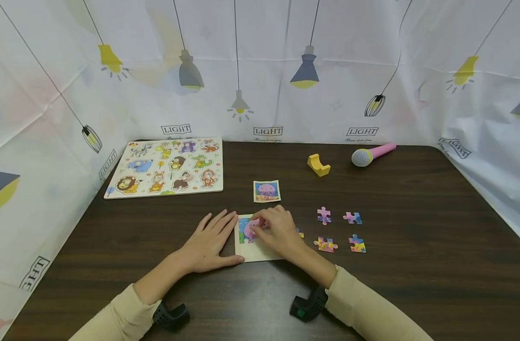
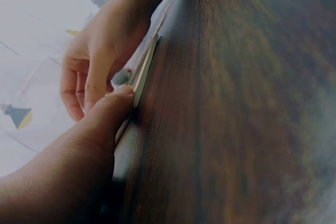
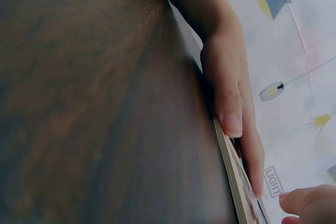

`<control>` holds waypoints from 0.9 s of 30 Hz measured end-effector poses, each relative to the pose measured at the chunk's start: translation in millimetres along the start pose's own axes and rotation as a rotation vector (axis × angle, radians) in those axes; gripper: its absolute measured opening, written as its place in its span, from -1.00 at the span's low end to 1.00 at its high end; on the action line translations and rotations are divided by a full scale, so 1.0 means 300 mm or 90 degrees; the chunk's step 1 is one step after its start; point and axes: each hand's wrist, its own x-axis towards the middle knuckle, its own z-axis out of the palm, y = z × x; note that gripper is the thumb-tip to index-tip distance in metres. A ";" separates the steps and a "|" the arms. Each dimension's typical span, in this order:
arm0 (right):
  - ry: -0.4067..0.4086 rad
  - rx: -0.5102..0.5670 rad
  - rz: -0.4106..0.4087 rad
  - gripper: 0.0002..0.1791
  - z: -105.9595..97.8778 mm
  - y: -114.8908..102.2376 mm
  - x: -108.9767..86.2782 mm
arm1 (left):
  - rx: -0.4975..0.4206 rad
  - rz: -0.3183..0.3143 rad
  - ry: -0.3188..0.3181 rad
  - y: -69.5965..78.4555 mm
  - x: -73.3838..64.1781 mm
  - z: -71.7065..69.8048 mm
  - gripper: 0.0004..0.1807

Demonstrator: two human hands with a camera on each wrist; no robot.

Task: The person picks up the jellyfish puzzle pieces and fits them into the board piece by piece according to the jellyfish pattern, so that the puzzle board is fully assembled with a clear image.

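A small pale puzzle tray [image 1: 260, 255] lies on the dark table, with part of a pink sea-creature jigsaw picture [image 1: 246, 231] in its left side. My left hand [image 1: 208, 246] lies flat at the tray's left edge, fingers spread, with its thumb on the near left corner. Over the tray is my right hand [image 1: 278, 232], its thumb and forefinger pinching a pink jigsaw piece [image 1: 262, 224], mostly hidden by the fingers. In the left wrist view the right hand [image 2: 107, 51] bends down toward the tray edge [image 2: 144, 72].
Right of the tray lie several loose jigsaw pieces [image 1: 352, 218], one partly behind my right wrist. A small octopus picture card [image 1: 266, 191] is beyond the tray. Farther back are an animal puzzle board [image 1: 166, 166], a yellow curved block [image 1: 318, 166] and a pink toy microphone [image 1: 372, 155].
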 end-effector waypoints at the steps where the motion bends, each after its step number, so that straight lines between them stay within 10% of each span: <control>1: 0.004 -0.004 -0.002 -0.84 -0.003 0.002 0.002 | 0.001 0.000 0.001 0.000 0.000 0.000 0.09; 27: 0.031 -0.021 0.081 -0.69 -0.136 0.182 -0.023 | -0.004 -0.006 -0.011 -0.001 0.000 0.002 0.10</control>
